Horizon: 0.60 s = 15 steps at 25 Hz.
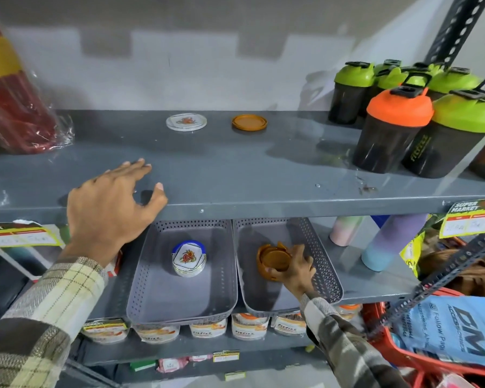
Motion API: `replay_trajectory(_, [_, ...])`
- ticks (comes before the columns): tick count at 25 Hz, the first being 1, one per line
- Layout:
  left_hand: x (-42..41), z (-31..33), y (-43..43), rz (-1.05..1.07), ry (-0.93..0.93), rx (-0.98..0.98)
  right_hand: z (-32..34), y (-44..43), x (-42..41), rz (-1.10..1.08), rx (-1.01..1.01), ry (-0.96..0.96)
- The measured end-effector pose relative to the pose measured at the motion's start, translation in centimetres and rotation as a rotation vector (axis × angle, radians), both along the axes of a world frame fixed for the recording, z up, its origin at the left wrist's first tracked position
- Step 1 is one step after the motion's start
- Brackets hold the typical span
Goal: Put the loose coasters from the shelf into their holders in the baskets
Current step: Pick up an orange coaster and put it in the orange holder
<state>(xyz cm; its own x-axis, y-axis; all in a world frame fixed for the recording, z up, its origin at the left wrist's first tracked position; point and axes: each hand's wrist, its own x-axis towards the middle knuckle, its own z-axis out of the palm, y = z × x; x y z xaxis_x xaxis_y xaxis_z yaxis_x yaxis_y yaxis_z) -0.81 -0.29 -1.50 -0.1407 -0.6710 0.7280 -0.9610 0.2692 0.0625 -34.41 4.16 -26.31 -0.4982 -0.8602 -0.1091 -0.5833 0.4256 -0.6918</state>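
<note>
My right hand (293,268) grips the orange holder (273,261) in its basket (324,264). Left hand (109,208) rests open, empty. Up beyond it, floral coaster (186,122) and orange coaster (249,122) remain unshelved; roughly midway, I judge.

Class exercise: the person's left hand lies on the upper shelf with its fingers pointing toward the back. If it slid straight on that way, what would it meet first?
Probably the white floral coaster: the left hand points up and right over bare shelf toward it, though depth is uncertain.
</note>
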Motion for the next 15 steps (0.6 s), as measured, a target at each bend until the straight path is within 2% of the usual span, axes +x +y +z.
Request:
replay_trajectory(10, [0.08, -0.27, -0.33, -0.016, -0.020, 0.002, -0.85, -0.64, 0.05, 0.027, -0.027, -0.074])
replay_trajectory(15, [0.13, -0.32, -0.41, -0.010, -0.009, 0.027, -0.99, -0.37, 0.25, 0.088, -0.053, -0.022])
